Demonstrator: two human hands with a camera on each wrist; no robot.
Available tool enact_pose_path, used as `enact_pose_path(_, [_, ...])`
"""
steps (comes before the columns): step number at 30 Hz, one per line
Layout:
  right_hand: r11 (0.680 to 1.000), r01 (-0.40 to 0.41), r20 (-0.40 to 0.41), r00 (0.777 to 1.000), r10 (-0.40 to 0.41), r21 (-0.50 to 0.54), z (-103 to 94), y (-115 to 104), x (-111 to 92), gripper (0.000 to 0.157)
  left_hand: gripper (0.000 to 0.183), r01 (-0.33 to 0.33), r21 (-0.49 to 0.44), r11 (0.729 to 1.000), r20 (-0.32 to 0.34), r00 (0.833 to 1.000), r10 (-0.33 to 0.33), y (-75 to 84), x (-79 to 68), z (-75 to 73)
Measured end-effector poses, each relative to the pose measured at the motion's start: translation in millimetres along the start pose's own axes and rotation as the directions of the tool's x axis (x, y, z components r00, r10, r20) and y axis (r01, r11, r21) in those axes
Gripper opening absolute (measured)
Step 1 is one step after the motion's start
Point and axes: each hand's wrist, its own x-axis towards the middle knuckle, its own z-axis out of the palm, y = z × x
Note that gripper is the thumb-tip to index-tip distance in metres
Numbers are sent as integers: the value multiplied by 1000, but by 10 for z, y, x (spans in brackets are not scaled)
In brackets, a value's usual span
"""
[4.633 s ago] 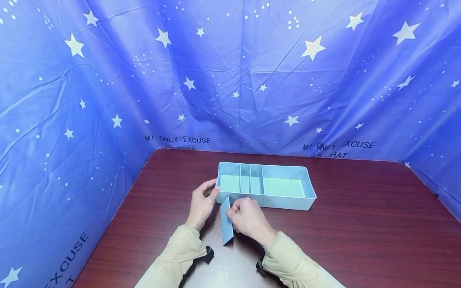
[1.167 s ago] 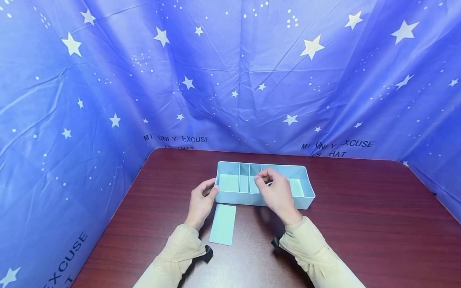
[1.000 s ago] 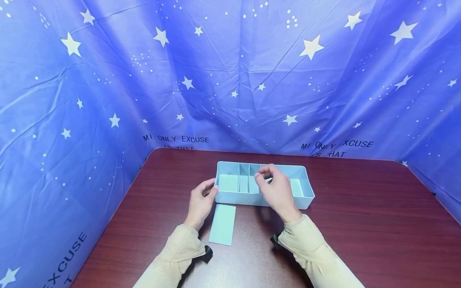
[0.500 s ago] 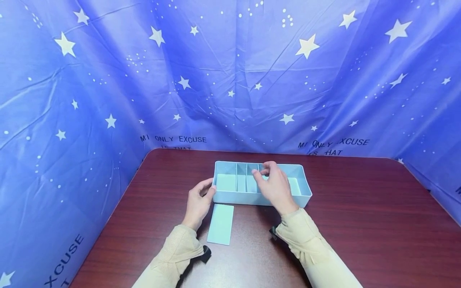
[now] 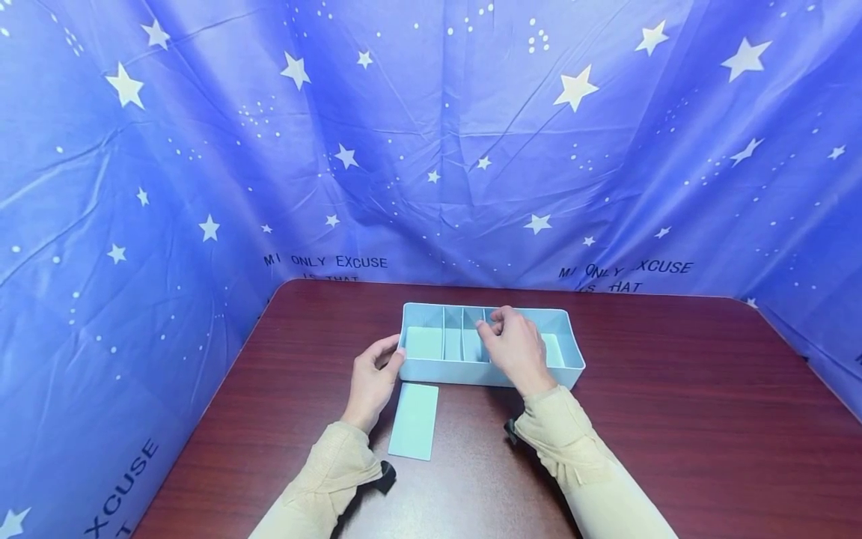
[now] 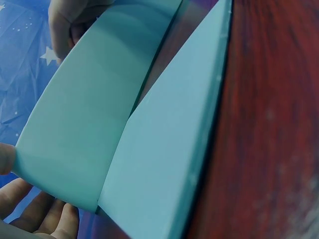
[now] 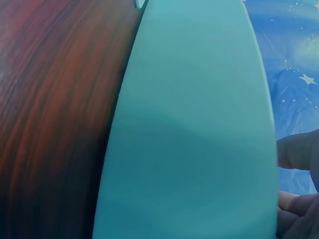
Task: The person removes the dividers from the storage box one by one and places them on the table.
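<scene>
A light blue divided storage box [image 5: 444,370] stands lengthwise on the table, with several compartments. My left hand [image 5: 370,382] grips its left end, thumb at the near corner and fingers behind the end wall. My right hand [image 5: 520,348] reaches over the front wall; its thumb and curled fingers come together at the top of the rightmost divider [image 5: 484,314], which they partly hide. In front of the box a loose rectangular divider plate [image 5: 414,421] lies flat. The box's front wall [image 7: 189,124] fills much of the right wrist view, with some right fingers [image 7: 299,150] beyond its rim.
The dark red wooden table [image 5: 673,419] extends on every side of the box. A blue curtain [image 5: 431,135] printed with stars and lettering hangs behind and at both sides. Each sleeve has a black strap [image 5: 387,477] near the wrist.
Earlier my right hand held the loose plate upright before the box. That plate now lies flat, and the right hand has moved up and right to the divider. The left hand keeps its grip.
</scene>
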Motion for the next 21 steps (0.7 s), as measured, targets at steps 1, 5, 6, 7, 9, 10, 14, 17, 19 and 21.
enact_pose_path(1, [1000, -4, -1, 1000, 4, -7, 4, 4, 1, 38, 31, -2, 0, 1000, 0, 1000, 2, -5, 1, 0])
enact_pose_path(5, [999, -7, -8, 1000, 7, -44, 27, 41, 9, 33, 31, -4, -4, 1000, -1, 1000, 4, -13, 2, 0])
enact_pose_path(6, [999, -5, -10, 1000, 4, -54, 31, 48, 12, 31, 31, -1, -5, 1000, -1, 1000, 1, -11, 2, -1])
enact_pose_path(7, [998, -2, -12, 1000, 1, -65, 39, 56, 13, 29, 31, 0, -5, 1000, -2, 1000, 0, -11, 2, -1])
enact_pose_path(9, [996, 1, -15, 1000, -2, -86, 53, 72, 16, 27, 31, 3, -6, 1000, -3, 1000, -3, -8, 1, -2])
enact_pose_path(10, [996, 0, -14, 1000, -2, -93, 61, 78, 18, 27, 31, 1, -7, 1000, -3, 1000, -1, -8, 2, 0])
enact_pose_path(14, [992, -8, 8, 1000, 9, -126, 83, 98, 19, 29, 30, -2, -6, 1000, -5, 1000, 2, -4, 1, 3])
enact_pose_path(17, [988, -14, 34, 999, 20, -153, 99, 111, 19, 31, 30, -3, -5, 1000, -4, 1000, 3, -1, 0, 1])
enact_pose_path(19, [985, -20, 46, 999, 28, -171, 110, 119, 23, 31, 31, -5, -6, 1000, -1, 1000, 5, -2, 1, -1])
enact_pose_path(21, [983, -25, 53, 998, 36, -183, 120, 121, 24, 31, 31, -7, -8, 1000, 2, 1000, 7, 0, 0, -6])
